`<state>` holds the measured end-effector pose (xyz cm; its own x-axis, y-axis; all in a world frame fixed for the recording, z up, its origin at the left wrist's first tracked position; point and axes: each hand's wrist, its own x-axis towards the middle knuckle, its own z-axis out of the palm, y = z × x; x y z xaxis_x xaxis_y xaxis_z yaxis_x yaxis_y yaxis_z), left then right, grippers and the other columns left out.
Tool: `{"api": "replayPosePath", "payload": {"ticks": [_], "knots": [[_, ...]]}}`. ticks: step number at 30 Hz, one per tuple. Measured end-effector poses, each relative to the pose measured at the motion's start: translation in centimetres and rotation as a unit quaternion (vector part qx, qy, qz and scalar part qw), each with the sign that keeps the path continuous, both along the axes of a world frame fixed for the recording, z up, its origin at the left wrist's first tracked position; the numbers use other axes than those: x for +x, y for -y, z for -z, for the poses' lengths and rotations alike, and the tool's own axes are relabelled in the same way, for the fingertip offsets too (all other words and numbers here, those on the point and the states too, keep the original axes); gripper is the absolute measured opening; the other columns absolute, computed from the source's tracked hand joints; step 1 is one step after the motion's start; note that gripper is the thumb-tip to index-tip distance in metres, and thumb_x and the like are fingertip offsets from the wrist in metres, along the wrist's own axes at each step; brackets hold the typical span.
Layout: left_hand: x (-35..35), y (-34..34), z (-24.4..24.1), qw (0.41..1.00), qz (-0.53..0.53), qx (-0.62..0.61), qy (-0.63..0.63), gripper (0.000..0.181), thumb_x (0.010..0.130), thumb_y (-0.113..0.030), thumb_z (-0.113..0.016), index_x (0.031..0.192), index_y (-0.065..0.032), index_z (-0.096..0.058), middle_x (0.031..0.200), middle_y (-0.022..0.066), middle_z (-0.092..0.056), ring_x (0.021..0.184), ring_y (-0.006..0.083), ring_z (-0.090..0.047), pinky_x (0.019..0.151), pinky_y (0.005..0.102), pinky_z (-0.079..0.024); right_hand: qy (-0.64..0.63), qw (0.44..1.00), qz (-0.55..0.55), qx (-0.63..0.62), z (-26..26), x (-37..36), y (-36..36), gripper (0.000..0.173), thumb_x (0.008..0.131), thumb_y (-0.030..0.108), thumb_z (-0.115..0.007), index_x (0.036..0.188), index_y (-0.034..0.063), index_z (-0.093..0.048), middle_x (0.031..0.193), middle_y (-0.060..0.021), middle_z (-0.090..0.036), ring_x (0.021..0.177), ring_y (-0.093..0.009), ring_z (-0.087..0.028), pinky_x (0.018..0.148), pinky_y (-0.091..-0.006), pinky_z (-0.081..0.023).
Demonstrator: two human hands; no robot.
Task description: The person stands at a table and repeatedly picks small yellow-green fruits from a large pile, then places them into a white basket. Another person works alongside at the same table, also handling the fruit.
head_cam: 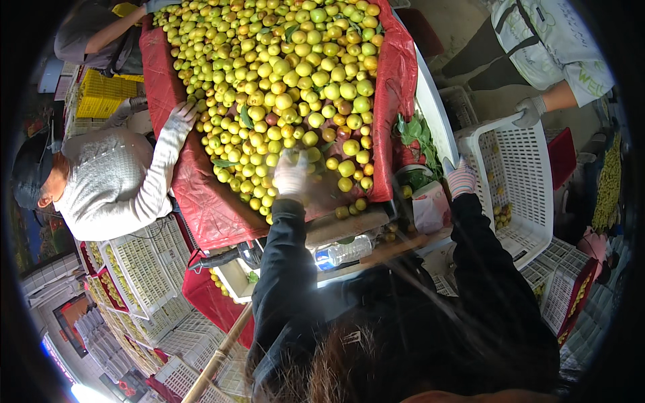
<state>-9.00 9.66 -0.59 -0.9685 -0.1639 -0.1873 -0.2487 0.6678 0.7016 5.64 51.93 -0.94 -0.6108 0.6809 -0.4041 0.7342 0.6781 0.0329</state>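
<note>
My left hand point(291, 174), in a pale knitted glove, reaches in among yellow-green jujubes point(282, 101), some with reddish-brown patches. It is blurred, its fingers look apart, and no fruit shows in it. The fruit lies heaped on a table lined with red woven sheeting point(398, 75); near my left hand a strip of lining point(327, 194) is bare. My right hand point(461, 179), in a striped glove, is at the table's white side edge point(436, 111), against the near rim of a white perforated plastic crate point(519, 176). Whether it grips that rim, I cannot tell. Several jujubes lie in the tilted crate.
Another person's gloved hand point(530, 112) is on the crate's far rim. At left, a co-worker's gloved hand point(184, 116) touches the fruit. Green leaves point(415, 131), a plastic bottle point(347, 252) and a wooden stick point(393, 250) lie close by. Crates point(146, 267) are stacked at left.
</note>
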Motion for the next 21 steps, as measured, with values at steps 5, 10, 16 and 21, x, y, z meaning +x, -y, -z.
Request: {"api": "replayPosePath", "payload": {"ticks": [5, 10, 16, 21], "knots": [[-6.8, -7.1, -2.7, 0.992, 0.093, -0.038, -0.081, 0.035, 0.093, -0.035, -0.063, 0.115, -0.0076, -0.068, 0.11, 0.0201, -0.069, 0.1, 0.0373, -0.066, 0.089, 0.0453, -0.052, -0.003, 1.0, -0.006, -0.031, 0.0, 0.0, 0.2, 0.076, 0.092, 0.06, -0.054, 0.141, 0.0033, -0.052, 0.132, -0.0222, -0.062, 0.119, -0.036, -0.062, 0.102, -0.0441, -0.049], [-11.6, -12.3, -3.5, 0.889, 0.342, -0.281, 0.116, 0.045, 0.094, -0.027, -0.059, 0.139, -0.0247, -0.055, 0.139, 0.0118, -0.057, 0.126, 0.0313, -0.058, 0.102, 0.0465, -0.049, -0.049, 0.998, 0.007, -0.031, -0.7, 0.0, 0.7, 0.066, 0.091, 0.057, -0.058, 0.126, 0.001, -0.062, 0.12, -0.0242, -0.068, 0.11, -0.039, -0.065, 0.098, -0.045, -0.051], [-10.4, -13.1, -4.8, 0.837, 0.401, -0.336, 0.159, 0.049, 0.095, -0.03, -0.06, 0.142, -0.0224, -0.051, 0.145, 0.012, -0.052, 0.125, 0.0317, -0.06, 0.099, 0.0442, -0.053, -0.098, 0.995, 0.011, -0.032, -0.7, 0.3, 0.7, 0.061, 0.092, 0.051, -0.06, 0.122, -0.0017, -0.063, 0.117, -0.0266, -0.068, 0.109, -0.041, -0.065, 0.096, -0.0452, -0.052], [-8.6, -7.9, -4.4, 0.959, 0.159, 0.059, 0.229, 0.039, 0.091, -0.026, -0.07, 0.127, -0.014, -0.059, 0.095, 0.0053, -0.07, 0.066, 0.0175, -0.062, 0.064, 0.0333, -0.054, -0.12, 0.992, -0.007, -0.036, 0.2, 0.4, 1.0, 0.063, 0.091, 0.052, -0.059, 0.126, -0.0008, -0.062, 0.119, -0.0259, -0.067, 0.111, -0.042, -0.064, 0.097, -0.047, -0.051]]}}
